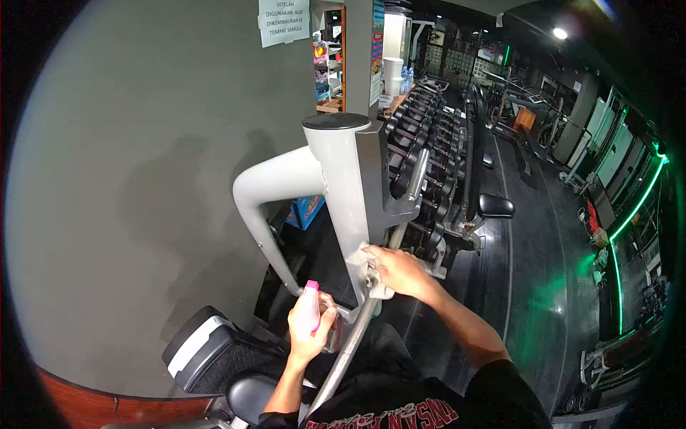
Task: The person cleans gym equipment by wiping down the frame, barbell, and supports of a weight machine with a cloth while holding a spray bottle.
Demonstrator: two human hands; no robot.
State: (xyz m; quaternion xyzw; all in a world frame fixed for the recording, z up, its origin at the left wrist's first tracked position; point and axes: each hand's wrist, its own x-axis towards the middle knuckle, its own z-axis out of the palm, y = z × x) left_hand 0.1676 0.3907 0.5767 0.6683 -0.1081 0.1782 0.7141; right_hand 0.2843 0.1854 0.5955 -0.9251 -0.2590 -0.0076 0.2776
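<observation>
My left hand (306, 336) is closed round a spray bottle (310, 314) with a pink tip, held low beside the frame of a gym machine. Pressed against the lower part of the machine's white upright post (343, 189) is a pale cloth (379, 287), bunched under the fingers of my right hand (404, 272). A long metal bar (350, 347) slants up past the cloth, close to my right hand. From the post a bent white tube (275, 179) curves out and down to the left. Part of the bottle is hidden by my fingers.
A grey wall (164, 129) stands close on the left. Below it sits a black padded machine part (221, 354). Beyond the post runs a rack of dumbbells (421, 129), with a black bench seat (496, 206) to its right. Dark floor (529, 264) extends rightward.
</observation>
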